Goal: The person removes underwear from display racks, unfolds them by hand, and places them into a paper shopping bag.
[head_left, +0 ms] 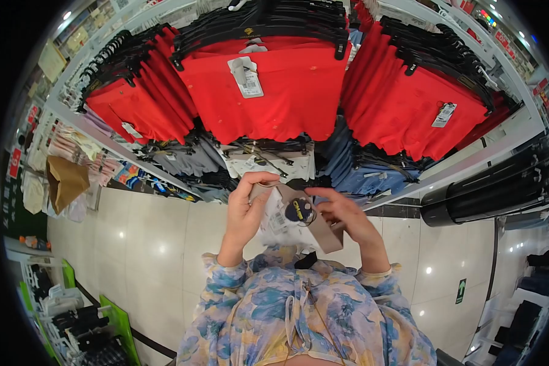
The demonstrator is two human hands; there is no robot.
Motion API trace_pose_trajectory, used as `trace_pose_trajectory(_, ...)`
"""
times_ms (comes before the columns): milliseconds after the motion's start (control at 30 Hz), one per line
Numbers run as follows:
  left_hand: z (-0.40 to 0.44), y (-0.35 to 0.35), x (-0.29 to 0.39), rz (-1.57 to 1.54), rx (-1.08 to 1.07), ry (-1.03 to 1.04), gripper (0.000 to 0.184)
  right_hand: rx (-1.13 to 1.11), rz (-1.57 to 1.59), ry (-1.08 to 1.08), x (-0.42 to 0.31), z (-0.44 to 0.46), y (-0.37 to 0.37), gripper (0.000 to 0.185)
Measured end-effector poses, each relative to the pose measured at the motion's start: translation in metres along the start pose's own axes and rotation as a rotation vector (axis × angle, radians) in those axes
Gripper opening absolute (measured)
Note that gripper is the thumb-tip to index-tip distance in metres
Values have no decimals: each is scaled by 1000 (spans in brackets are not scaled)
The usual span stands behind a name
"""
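Note:
In front of my chest I hold a taupe, folded piece [325, 236] with a white, barcoded panel and a dark round tag [299, 210] with yellow lettering. Whether it is cloth or card, I cannot make out. My left hand [245, 210] is closed on its upper left edge, thumb in front and fingers behind. At the right side, my right hand [352, 222] has its fingers curled against the piece, partly hidden and slightly blurred. Just beyond both hands hang white garments [268, 166] on black hangers.
Red garments [268, 97] with price tags hang in three groups on a white rack [524, 85]. Blue garments [378, 177] hang lower right. A black cylinder [479, 195] lies across the right side. A brown bag [67, 183] is at left. Pale tiles [158, 256] form the floor.

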State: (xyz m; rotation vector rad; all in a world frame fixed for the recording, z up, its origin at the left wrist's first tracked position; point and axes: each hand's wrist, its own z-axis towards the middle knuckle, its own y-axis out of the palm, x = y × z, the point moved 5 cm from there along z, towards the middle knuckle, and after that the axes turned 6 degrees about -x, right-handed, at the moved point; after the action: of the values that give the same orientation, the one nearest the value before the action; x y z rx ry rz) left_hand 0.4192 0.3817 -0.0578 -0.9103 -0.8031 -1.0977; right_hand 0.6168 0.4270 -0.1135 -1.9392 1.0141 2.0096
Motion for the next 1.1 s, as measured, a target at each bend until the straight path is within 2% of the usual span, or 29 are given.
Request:
trace_pose_trajectory(33,0,4,2,-2,-27,-2,24,1,-1,-3,4,4,4,44)
trace_pose_trajectory(100,0,9,6,-2,-58,-1,25,-21,-378,72,15,12,11,32)
trace_pose_trajectory(133,0,11,8,2,-69,-1,24,-52,-483,113,7,15,16,21)
trace_pose_trajectory(167,0,12,9,6,-80,-1,24,-51,-483,111,10,17,18,21)
trace_pose_trajectory(233,0,11,8,9,-77,0,24,-12,-609,-312,-6,19,26,18)
trace_pose_trajectory(333,0,9,7,2,-66,-13,23,42,-660,-442,-19,20,35,18)
trace_pose_trajectory(367,0,8,6,-7,-60,-21,23,39,-660,-439,-21,20,36,18)
trace_pose_trajectory(433,-1,10,3,8,-62,-21,24,-28,-511,-242,-13,24,35,14)
trace_pose_trajectory(467,-2,11,2,25,-66,-19,24,-33,-511,-239,-12,25,36,14)
trace_pose_trajectory(667,-1,11,2,-27,-45,-46,23,-24,-401,-253,-6,35,38,17)
trace_pose_trajectory(733,0,14,2,-20,-64,-52,22,92,-521,-364,-13,36,40,17)
trace_pose_trajectory(833,1,18,0,-11,-96,-63,23,111,-529,-462,-17,35,43,18)
trace_pose_trajectory(933,4,22,-1,-2,-110,-58,24,160,-597,-403,-18,32,38,19)
trace_pose_trajectory(1100,7,28,-5,-16,-129,-57,22,189,-538,-399,-15,31,31,18)
